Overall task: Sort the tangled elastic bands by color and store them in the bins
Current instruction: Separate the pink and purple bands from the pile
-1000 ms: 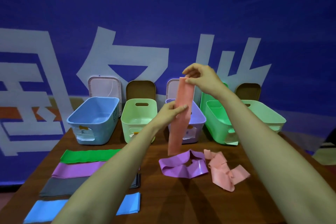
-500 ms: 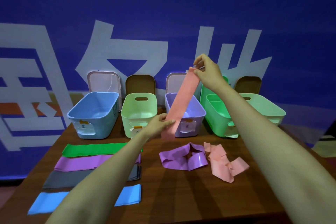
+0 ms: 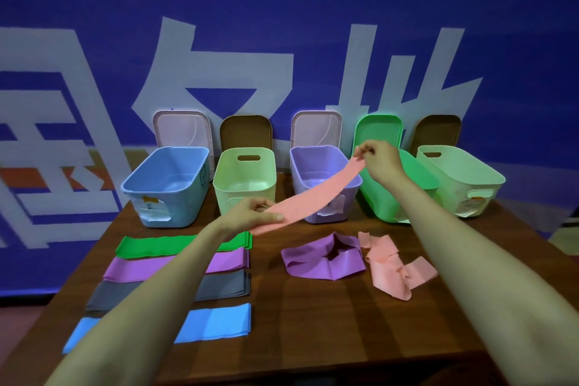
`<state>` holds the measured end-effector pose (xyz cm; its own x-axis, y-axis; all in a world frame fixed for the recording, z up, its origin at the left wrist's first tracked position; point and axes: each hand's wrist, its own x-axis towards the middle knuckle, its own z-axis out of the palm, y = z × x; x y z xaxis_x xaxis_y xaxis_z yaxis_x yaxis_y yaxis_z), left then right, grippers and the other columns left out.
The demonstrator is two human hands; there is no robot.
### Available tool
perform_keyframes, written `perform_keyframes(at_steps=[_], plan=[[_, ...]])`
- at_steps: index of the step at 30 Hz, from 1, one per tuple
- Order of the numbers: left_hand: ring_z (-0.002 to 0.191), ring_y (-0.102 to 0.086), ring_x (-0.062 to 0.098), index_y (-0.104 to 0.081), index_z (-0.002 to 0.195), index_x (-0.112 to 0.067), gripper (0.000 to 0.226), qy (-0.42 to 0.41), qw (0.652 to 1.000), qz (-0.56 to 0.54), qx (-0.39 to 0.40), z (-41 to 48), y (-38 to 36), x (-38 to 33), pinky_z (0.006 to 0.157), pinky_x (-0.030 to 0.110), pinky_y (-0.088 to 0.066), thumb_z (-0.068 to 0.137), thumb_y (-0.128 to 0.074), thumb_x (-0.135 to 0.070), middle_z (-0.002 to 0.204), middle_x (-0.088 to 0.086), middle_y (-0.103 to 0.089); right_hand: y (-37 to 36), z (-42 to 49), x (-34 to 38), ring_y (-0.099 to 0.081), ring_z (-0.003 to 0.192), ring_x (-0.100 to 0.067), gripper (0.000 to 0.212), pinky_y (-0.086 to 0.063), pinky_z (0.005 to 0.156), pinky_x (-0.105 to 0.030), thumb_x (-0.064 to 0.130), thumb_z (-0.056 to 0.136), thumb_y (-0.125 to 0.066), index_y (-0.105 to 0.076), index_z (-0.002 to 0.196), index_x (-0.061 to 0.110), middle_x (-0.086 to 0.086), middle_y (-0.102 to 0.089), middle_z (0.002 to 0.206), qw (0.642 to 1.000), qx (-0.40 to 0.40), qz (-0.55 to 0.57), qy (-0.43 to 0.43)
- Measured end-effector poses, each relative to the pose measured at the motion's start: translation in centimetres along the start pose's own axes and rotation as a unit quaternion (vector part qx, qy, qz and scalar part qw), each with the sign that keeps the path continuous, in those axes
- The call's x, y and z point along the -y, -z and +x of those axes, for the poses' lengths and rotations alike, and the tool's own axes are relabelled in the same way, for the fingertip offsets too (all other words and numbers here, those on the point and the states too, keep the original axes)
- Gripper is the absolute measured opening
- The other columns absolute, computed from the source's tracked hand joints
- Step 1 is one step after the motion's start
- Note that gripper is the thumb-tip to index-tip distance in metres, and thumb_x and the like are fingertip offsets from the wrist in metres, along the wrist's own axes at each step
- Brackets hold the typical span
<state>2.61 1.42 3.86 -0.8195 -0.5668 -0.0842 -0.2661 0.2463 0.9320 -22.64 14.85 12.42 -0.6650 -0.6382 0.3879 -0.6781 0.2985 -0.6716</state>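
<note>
Pink band (image 3: 316,197) between both hands' fingers (image 3: 272,216)

The left forearm enters from 7 o'clock, reaching toward 1 o'clock. The left hand (image 3: 250,213) is palm-down, its thumb and fingers pinching the low end of the pink band (image 3: 316,197). The right forearm enters from 4 o'clock. The right hand (image 3: 380,163) is higher, at 2 o'clock from the left, and pinches the other end.

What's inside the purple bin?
The purple bin shows bare floor, no bands. The pink band, held by left hand and right hand, crosses its front right corner, hiding that part.
</note>
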Motion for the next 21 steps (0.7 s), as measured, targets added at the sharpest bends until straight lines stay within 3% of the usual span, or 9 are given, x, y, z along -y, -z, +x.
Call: perform_keyframes(at_steps=[2, 4, 7, 9, 13, 16, 18, 21], plan=[[0.075, -0.056, 0.011, -0.064, 0.094, -0.010, 0.022, 0.036, 0.998, 0.035, 0.023, -0.2, 0.0, 1.1, 0.058, 0.013, -0.043, 0.078, -0.075, -0.018, 0.085, 0.002, -0.061, -0.8, -1.1, -2.0, -0.060, 0.092, -0.025, 0.031, -0.032, 0.065, -0.017, -0.011, 0.082, -0.041, -0.069, 0.090, 0.000, -0.015, -0.069, 0.099, 1.000, 0.011, 0.005, -0.015], [0.071, -0.055, 0.015, -0.061, 0.080, -0.012, 0.020, 0.061, 0.996, 0.069, -0.016, 0.3, -0.4, 2.6, 0.059, 0.021, -0.043, 0.073, -0.079, -0.017, 0.078, 0.003, -0.058, -1.9, -2.1, -4.3, -0.059, 0.095, -0.027, 0.029, -0.032, 0.068, -0.020, -0.009, 0.083, -0.044, -0.067, 0.092, 0.004, -0.014, -0.068, 0.101, 0.999, 0.020, -0.004, -0.031], [0.063, -0.055, 0.018, -0.058, 0.069, -0.012, 0.028, 0.105, 0.987, -0.045, -0.109, 1.4, -1.8, 4.5, 0.060, 0.029, -0.045, 0.063, -0.085, -0.015, 0.067, 0.004, -0.059, -3.7, -3.3, -8.1, -0.057, 0.096, -0.033, 0.022, -0.039, 0.076, -0.032, -0.005, 0.088, -0.045, -0.057, 0.102, 0.007, -0.017, -0.064, 0.102, 0.996, 0.017, -0.016, -0.090], [0.063, -0.055, 0.019, -0.062, 0.069, -0.010, 0.034, 0.134, 0.973, -0.116, -0.147, 2.2, -2.9, 5.4, 0.057, 0.026, -0.043, 0.052, -0.089, -0.021, 0.063, 0.003, -0.063, -4.7, -4.0, -10.2, -0.057, 0.097, -0.037, 0.025, -0.042, 0.080, -0.039, -0.003, 0.089, -0.046, -0.049, 0.113, 0.004, -0.024, -0.061, 0.104, 0.991, 0.012, -0.005, -0.131], [0.054, -0.063, 0.011, -0.064, 0.074, -0.007, 0.015, 0.165, 0.944, -0.216, -0.188, 3.7, -5.0, 6.2, 0.050, 0.018, -0.051, 0.072, -0.074, 0.004, 0.052, -0.005, -0.066, -6.6, -4.4, -13.1, -0.057, 0.108, -0.034, 0.030, -0.040, 0.088, -0.031, -0.003, 0.089, -0.047, -0.057, 0.118, -0.003, -0.023, -0.062, 0.115, 0.983, 0.029, 0.000, -0.180], [0.063, -0.067, 0.019, -0.065, 0.097, 0.005, 0.019, 0.184, 0.912, -0.297, -0.213, 5.4, -6.5, 7.1, 0.065, 0.030, -0.058, 0.078, -0.067, 0.005, 0.075, 0.011, -0.071, -8.4, -5.1, -13.7, -0.059, 0.098, -0.030, 0.028, -0.042, 0.076, -0.027, -0.005, 0.087, -0.042, -0.062, 0.103, 0.006, -0.016, -0.064, 0.105, 0.972, 0.030, 0.071, -0.224], [0.085, -0.065, 0.026, -0.061, 0.113, 0.008, 0.034, 0.190, 0.928, -0.225, -0.229, 6.0, -7.7, 7.6, 0.079, 0.035, -0.053, 0.081, -0.067, -0.002, 0.098, 0.015, -0.068, -10.0, -5.9, -14.2, -0.057, 0.094, -0.029, 0.025, -0.041, 0.073, -0.028, -0.006, 0.087, -0.039, -0.056, 0.092, 0.011, -0.011, -0.061, 0.097, 0.972, 0.035, 0.067, -0.222], [0.106, -0.056, 0.033, -0.056, 0.114, 0.003, 0.031, 0.145, 0.958, 0.071, -0.236, 6.1, -10.0, 8.7, 0.084, 0.035, -0.041, 0.089, -0.060, -0.015, 0.115, 0.018, -0.061, -11.9, -7.4, -14.7, -0.052, 0.094, -0.026, 0.020, -0.036, 0.077, -0.027, -0.004, 0.088, -0.042, -0.051, 0.088, 0.014, -0.012, -0.057, 0.102, 0.985, 0.094, -0.017, -0.140]])
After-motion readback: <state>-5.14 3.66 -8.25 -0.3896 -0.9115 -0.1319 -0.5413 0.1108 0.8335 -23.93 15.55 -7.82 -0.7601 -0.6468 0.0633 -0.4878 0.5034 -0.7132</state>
